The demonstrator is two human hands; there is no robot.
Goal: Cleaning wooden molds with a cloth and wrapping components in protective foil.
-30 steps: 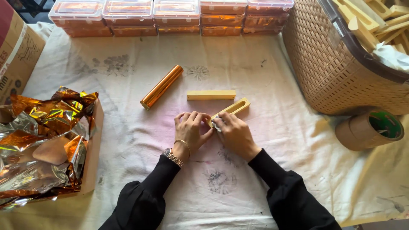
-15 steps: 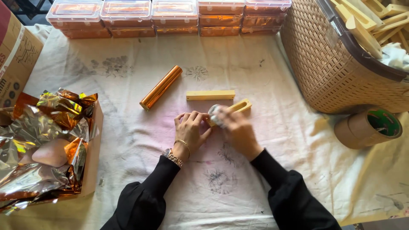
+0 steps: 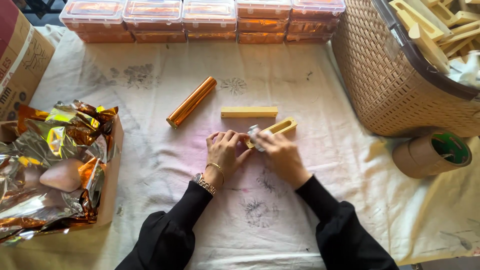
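My left hand (image 3: 226, 150) and my right hand (image 3: 279, 152) meet at the middle of the cloth-covered table (image 3: 150, 100). Together they press a small pale, silvery piece (image 3: 254, 133) against the near end of a slotted yellow wooden holder (image 3: 281, 127). The left fingers curl at that end; the right fingers pinch the piece. A plain yellow wooden bar (image 3: 249, 112) lies just beyond the hands. A shiny copper-coloured tube (image 3: 191, 102) lies diagonally at the upper left of them.
Clear lidded boxes with orange contents (image 3: 200, 17) line the far edge. A woven basket of wooden pieces (image 3: 400, 75) stands at the right, with tape rolls (image 3: 432, 154) beside it. A box of crumpled gold foil (image 3: 55, 160) sits at the left, a cardboard carton (image 3: 20, 55) behind it.
The right hand has shifted along the slotted holder and now holds a pale, silvery piece at its near end. The left hand stays put.
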